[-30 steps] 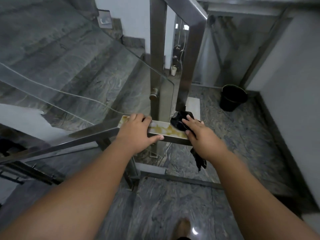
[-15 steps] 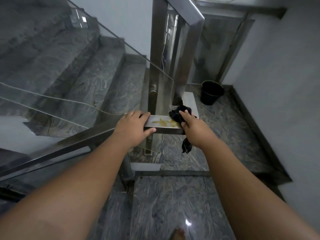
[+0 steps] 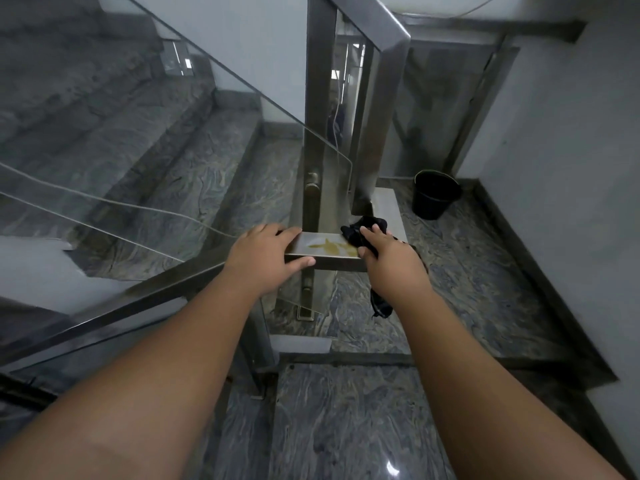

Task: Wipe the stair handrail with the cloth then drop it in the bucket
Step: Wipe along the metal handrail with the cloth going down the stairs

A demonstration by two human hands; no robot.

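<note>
Our right hand [image 3: 388, 261] grip is clamped on the cloth [image 3: 363, 227] atop the handrail [image 3: 320, 258], beside the yellow stain [image 3: 329, 247]; left hand [image 3: 266, 258] clasps the rail. Risk: smearing it, or the dangling cloth slipping short of the bucket [image 3: 434, 195].

Single head-worn camera looks forward and steeply down, close over both forearms.

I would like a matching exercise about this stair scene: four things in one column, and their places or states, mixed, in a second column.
1. cloth
2. bucket
3. left hand
4. stain

a. on the floor by the wall
b. yellow, on top of the handrail
c. gripping the rail, empty
d. black, under the right hand

Pairs: 1-d, 2-a, 3-c, 4-b
</note>
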